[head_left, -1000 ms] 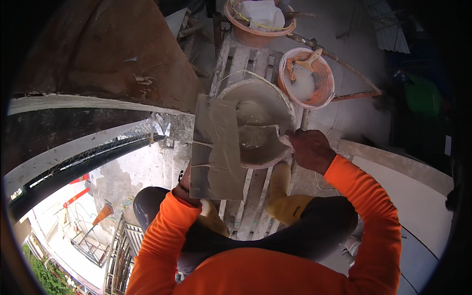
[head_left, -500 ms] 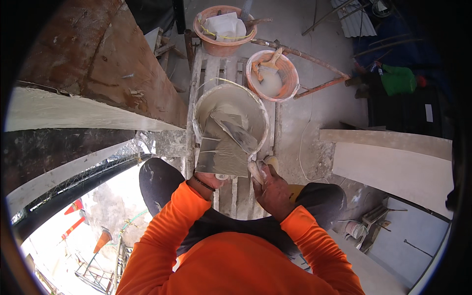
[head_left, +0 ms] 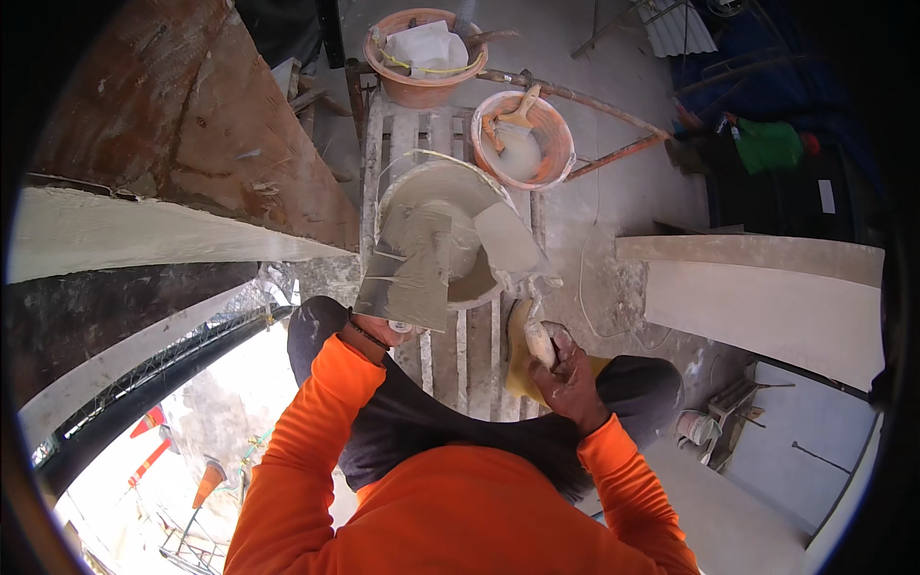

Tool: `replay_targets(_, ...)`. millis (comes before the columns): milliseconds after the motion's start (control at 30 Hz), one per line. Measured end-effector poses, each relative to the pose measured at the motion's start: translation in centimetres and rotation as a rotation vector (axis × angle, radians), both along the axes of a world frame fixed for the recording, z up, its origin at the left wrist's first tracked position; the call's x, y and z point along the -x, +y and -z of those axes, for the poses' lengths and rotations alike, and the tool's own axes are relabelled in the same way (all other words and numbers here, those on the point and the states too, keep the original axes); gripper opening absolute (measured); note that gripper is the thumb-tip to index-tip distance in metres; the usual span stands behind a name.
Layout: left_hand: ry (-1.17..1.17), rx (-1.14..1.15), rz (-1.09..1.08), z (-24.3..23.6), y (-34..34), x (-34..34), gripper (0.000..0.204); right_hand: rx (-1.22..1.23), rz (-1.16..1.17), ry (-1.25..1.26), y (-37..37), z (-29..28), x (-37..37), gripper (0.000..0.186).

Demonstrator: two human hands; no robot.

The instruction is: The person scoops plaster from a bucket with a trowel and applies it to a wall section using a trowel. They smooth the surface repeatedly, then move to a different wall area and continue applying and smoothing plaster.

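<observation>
Both hands are closed around plastering tools. By the left hand (head_left: 379, 329), a flat plasterer's hawk (head_left: 407, 278) is gripped at its near edge, where a pale handle end is seen beside the fingers. Grey plaster is spread over the hawk, and the left part of a round mortar bucket (head_left: 460, 180) is overlapped by it. By the right hand (head_left: 567, 379), the whitish handle of a trowel (head_left: 506, 238) is clasped; its plaster-smeared blade is held above the right side of the bucket's rim.

The bucket is carried by a slatted wooden platform (head_left: 478, 355), and wet grey plaster is held inside. At the platform's right edge, just beyond the bucket, an orange pail (head_left: 556, 144) is placed, with a paintbrush (head_left: 520, 110) leaned inside over cloudy, whitish liquid. At the far left corner, an orange basin (head_left: 422, 93) is set, filled partly by a white bundle (head_left: 426, 46). Near the platform's right edge, below the trowel, a yellow boot (head_left: 518, 369) is planted. On the floor beyond that edge, a thin cable (head_left: 586, 297) is laid.
</observation>
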State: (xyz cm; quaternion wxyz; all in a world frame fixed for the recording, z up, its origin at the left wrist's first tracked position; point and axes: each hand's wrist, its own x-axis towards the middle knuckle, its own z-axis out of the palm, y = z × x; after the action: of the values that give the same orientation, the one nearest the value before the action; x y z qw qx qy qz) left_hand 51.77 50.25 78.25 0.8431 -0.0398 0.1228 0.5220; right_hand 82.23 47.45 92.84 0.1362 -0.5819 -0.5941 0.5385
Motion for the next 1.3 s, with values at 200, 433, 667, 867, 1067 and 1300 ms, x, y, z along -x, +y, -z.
replay_targets(200, 0.751, -0.245, -0.101, -3.4, 0.8, -2.2, 0.052, 0.753, 0.205, 0.739, 4.2, 1.0, 1.7, 0.053)
replay_targets(433, 1.296, -0.690, -0.251, -7.1, 2.9, -0.5, 0.051, 1.058, 0.181, 0.812, 1.9, 1.1, -0.4, 0.062)
replay_targets(667, -0.189, 0.048, -0.045, -3.3, 1.6, -0.5, 0.049, 0.656, 0.304, 0.578, 0.2, 2.1, 0.2, 0.043)
replay_targets(867, -0.335, 0.121, 0.043, -3.7, -0.5, -1.6, 0.047, -0.033, 0.148, 0.401, 0.8, 8.0, 6.2, 0.034)
replay_targets(1067, -0.168, 0.285, 0.011, -3.1, -1.4, -1.9, 0.049, -0.526, -0.189, -0.055, 0.4, 10.9, 6.5, 0.038)
replay_targets(1300, -0.230, 0.065, -0.038, -2.5, 0.9, -0.2, 0.049, -0.251, -0.134, -0.448, -3.7, 9.7, 3.4, 0.041)
